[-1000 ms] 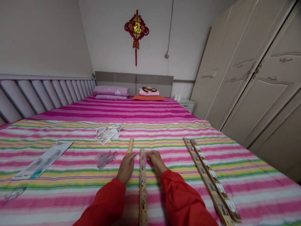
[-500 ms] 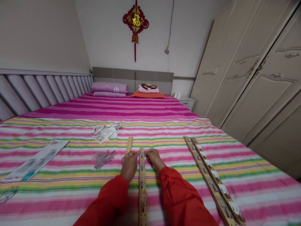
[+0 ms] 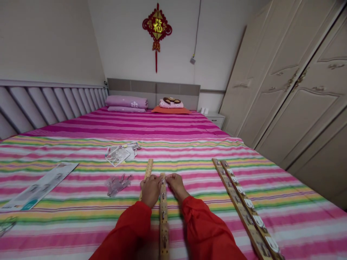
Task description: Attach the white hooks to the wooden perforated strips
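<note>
A narrow wooden strip with holes lies lengthwise in front of me, with several small metal fittings along it. At its far end, my left hand has its fingers closed against the left edge. From the other side, my right hand pinches at the same end, by the farthest metal fitting. Whatever the fingertips hold is too small to make out. Another perforated wooden strip lies partly under my left hand, its middle hidden.
Two longer wooden strips with metal fittings lie on the right, one bearing white pieces. On the left are a plastic bag of metal parts, a heap of packaging and a long flat package. The striped bedspread lies beneath.
Both hands remain at the far end of the middle strip, sitting slightly lower in view. The farthest fitting shows between the fingertips in both frames.
</note>
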The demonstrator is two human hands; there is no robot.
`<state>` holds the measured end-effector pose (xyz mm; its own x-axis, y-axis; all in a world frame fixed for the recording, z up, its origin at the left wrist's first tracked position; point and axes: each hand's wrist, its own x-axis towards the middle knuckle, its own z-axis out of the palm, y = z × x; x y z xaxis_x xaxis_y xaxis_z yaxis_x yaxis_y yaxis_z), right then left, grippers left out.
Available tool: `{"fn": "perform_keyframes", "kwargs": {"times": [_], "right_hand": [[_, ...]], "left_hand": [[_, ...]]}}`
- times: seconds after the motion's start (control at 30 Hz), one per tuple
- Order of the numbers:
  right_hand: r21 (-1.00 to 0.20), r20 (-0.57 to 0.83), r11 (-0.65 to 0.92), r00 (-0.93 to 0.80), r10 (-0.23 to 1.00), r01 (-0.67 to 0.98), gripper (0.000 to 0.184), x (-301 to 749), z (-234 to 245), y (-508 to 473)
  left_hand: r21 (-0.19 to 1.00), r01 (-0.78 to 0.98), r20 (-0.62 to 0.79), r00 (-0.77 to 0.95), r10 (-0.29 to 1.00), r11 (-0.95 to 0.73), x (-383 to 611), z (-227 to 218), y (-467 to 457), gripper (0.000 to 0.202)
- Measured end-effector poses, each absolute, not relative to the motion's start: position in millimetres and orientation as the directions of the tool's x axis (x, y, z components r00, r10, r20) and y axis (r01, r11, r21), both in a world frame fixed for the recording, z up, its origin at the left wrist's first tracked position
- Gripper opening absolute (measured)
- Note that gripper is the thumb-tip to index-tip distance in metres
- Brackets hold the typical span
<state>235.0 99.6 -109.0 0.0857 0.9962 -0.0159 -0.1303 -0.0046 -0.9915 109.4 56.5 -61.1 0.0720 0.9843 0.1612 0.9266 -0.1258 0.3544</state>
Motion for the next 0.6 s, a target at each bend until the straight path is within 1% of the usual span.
{"fn": "perform_keyframes", "kwargs": {"times": [0.1, 0.2, 0.27, 0.4, 0.5, 0.6], "right_hand": [[-0.989, -0.002, 0.014, 0.103, 0.995, -0.148, 0.020, 235.9, -109.9, 97.1], [-0.990, 0.027, 0.036, 0.061, 0.998, -0.137, 0.031, 237.4, -109.0, 93.0], [-0.991, 0.058, 0.061, 0.023, 0.998, -0.115, 0.029, 238.2, -107.2, 90.7], [-0.989, 0.132, 0.129, -0.046, 0.990, -0.071, 0.017, 239.3, -101.2, 88.4], [-0.980, 0.185, 0.192, -0.116, 0.976, 0.049, 0.019, 240.6, -98.2, 88.8], [-0.958, 0.196, 0.220, -0.137, 0.971, 0.187, 0.024, 242.1, -99.5, 90.0]], "left_hand": [[0.357, 0.926, 0.152, 0.070, 0.986, -0.121, 109.7, -59.7, 55.9, 0.034], [0.379, 0.919, 0.115, 0.073, 0.991, -0.112, 109.3, -55.3, 55.6, 0.034], [0.388, 0.915, 0.092, 0.081, 0.993, -0.110, 108.8, -53.0, 56.4, 0.034], [0.370, 0.922, 0.061, 0.097, 0.993, -0.112, 106.9, -54.3, 60.9, 0.035], [0.341, 0.933, 0.046, 0.108, 0.993, -0.118, 105.3, -58.3, 65.4, 0.036], [0.320, 0.938, 0.033, 0.130, 0.991, -0.134, 104.0, -61.2, 68.5, 0.037]]}}
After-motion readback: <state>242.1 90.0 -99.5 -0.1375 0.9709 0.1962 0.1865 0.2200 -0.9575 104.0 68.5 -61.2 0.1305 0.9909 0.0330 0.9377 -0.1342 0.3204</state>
